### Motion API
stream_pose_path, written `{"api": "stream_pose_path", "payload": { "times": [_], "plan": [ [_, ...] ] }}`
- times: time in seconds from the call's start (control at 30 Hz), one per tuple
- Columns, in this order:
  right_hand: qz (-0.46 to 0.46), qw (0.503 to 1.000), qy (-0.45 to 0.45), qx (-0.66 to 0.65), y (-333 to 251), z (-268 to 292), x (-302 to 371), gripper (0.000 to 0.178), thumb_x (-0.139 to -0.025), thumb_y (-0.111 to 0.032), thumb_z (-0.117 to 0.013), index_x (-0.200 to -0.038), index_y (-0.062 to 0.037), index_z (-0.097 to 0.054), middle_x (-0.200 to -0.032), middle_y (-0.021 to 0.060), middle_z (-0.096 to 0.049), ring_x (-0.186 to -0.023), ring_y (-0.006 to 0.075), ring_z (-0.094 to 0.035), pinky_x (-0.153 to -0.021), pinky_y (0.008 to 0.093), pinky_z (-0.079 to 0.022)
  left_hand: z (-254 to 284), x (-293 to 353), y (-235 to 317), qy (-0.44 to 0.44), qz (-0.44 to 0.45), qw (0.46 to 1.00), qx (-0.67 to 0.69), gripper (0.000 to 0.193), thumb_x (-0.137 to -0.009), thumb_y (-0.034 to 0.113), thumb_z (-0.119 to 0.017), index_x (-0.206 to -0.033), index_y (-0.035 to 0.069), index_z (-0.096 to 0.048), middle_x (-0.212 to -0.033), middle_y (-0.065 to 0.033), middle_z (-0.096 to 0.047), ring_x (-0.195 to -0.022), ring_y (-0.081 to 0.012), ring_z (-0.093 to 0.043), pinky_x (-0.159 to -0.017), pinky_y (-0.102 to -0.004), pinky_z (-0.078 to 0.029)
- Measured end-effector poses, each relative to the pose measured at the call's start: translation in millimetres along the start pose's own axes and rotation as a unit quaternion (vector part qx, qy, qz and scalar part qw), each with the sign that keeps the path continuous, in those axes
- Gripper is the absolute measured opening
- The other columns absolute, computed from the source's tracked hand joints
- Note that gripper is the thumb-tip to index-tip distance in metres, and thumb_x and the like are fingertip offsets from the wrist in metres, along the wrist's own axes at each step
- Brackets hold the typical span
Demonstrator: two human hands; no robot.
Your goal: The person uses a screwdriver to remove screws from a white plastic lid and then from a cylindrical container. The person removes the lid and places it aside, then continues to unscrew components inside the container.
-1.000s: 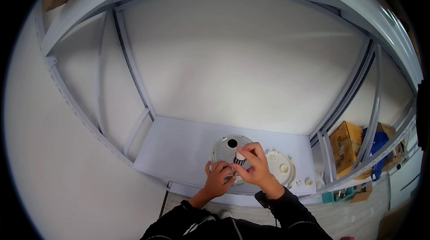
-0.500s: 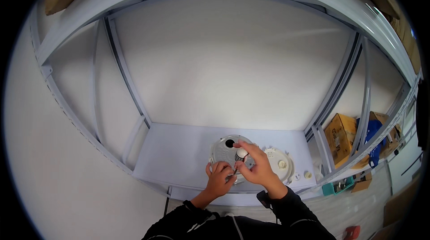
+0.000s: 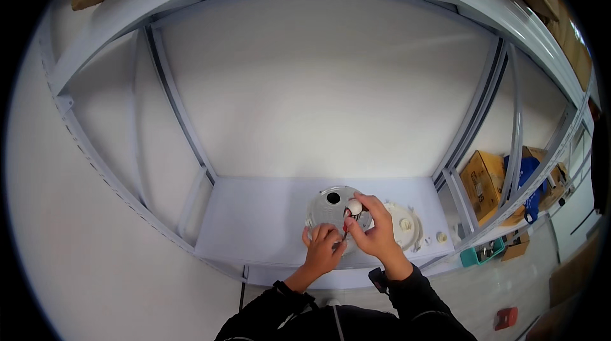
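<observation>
Head view: a white wall (image 3: pixel 318 86) backs a pale shelf (image 3: pixel 251 214), framed by grey metal uprights. On the shelf, just in front of me, lies the silvery round plate (image 3: pixel 322 215) with its black circular spot; I judge it is set here so both hands reach it. My right hand (image 3: pixel 380 236) grips the white-topped, red-and-black tool (image 3: pixel 354 207) over the plate's right part, its narrow end slanting toward my left fingers, presumably for control of the tip. My left hand (image 3: pixel 323 250) curls at the plate's near edge, apparently steadying; whether it pinches something small, I cannot tell. Just right of the plate sits a white round part (image 3: pixel 401 219), with a cream cap (image 3: pixel 442 237) beyond. Containers, right: a teal bin (image 3: pixel 470 257) holds mixed items, too small to identify; a yellow-brown carton (image 3: pixel 482 182) stands near blue cloth (image 3: pixel 529 182), contents not visible.
</observation>
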State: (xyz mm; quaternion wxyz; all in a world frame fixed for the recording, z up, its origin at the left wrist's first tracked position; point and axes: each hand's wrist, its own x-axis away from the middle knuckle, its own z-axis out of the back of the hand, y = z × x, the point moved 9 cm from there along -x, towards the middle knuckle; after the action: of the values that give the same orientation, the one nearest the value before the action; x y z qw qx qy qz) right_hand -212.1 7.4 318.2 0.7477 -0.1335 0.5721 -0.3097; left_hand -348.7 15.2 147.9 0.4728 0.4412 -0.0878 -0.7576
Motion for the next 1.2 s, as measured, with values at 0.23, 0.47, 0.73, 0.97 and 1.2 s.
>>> {"api": "stream_pose_path", "payload": {
  "times": [0.23,0.47,0.73,0.97,1.2],
  "plan": [
    [-0.003,1.000,0.009,0.028,-10.8,-5.2,-1.3,0.050,-0.088,0.000,-0.078,-0.138,-0.0018,-0.069,-0.124,0.0178,-0.070,-0.107,0.0282,-0.069,-0.094,0.0371,-0.056,-5.6,0.5,-6.8,-0.015,0.008,1.000,0.005,0.020,-0.092,0.029,-0.079,-0.101,0.016,-0.068,-0.125,-0.0017,-0.059,-0.134,-0.0282,-0.050,-0.118,-0.0715,-0.016],
    [-0.006,1.000,0.023,0.009,-7.1,-3.1,5.8,0.055,-0.086,-0.004,-0.083,-0.139,-0.0031,-0.068,-0.124,0.0185,-0.071,-0.111,0.0318,-0.070,-0.095,0.0397,-0.056,-7.1,-0.7,-7.1,-0.025,0.013,1.000,0.004,0.022,-0.094,0.033,-0.078,-0.104,0.017,-0.068,-0.126,-0.0032,-0.059,-0.134,-0.0296,-0.048,-0.119,-0.0711,-0.013],
    [-0.038,0.999,-0.016,0.022,1.7,-2.9,8.2,0.052,-0.089,-0.006,-0.076,-0.141,-0.0039,-0.066,-0.134,0.0192,-0.069,-0.119,0.0377,-0.069,-0.099,0.0435,-0.056,-5.2,-3.9,-4.3,-0.015,0.008,1.000,-0.003,0.022,-0.094,0.033,-0.078,-0.107,0.017,-0.070,-0.122,-0.0035,-0.058,-0.132,-0.0296,-0.049,-0.118,-0.0681,-0.015],
    [-0.024,0.999,0.004,-0.025,-4.9,7.4,-1.7,0.053,-0.088,-0.007,-0.084,-0.139,-0.0052,-0.070,-0.126,0.0142,-0.067,-0.108,0.0300,-0.069,-0.096,0.0374,-0.057,-4.9,-1.4,-4.9,-0.015,-0.002,1.000,0.007,0.021,-0.092,0.030,-0.079,-0.107,0.017,-0.071,-0.119,-0.0033,-0.057,-0.130,-0.0294,-0.050,-0.117,-0.0683,-0.015],
    [-0.019,0.999,-0.020,0.040,6.6,8.5,7.5,0.061,-0.090,-0.003,-0.079,-0.149,-0.0040,-0.063,-0.134,0.0171,-0.069,-0.115,0.0317,-0.069,-0.098,0.0387,-0.056,-6.4,-2.4,-1.8,-0.009,0.002,1.000,-0.006,0.024,-0.092,0.030,-0.079,-0.110,0.016,-0.072,-0.119,-0.0043,-0.056,-0.128,-0.0292,-0.050,-0.118,-0.0688,-0.014]
  ]
}}
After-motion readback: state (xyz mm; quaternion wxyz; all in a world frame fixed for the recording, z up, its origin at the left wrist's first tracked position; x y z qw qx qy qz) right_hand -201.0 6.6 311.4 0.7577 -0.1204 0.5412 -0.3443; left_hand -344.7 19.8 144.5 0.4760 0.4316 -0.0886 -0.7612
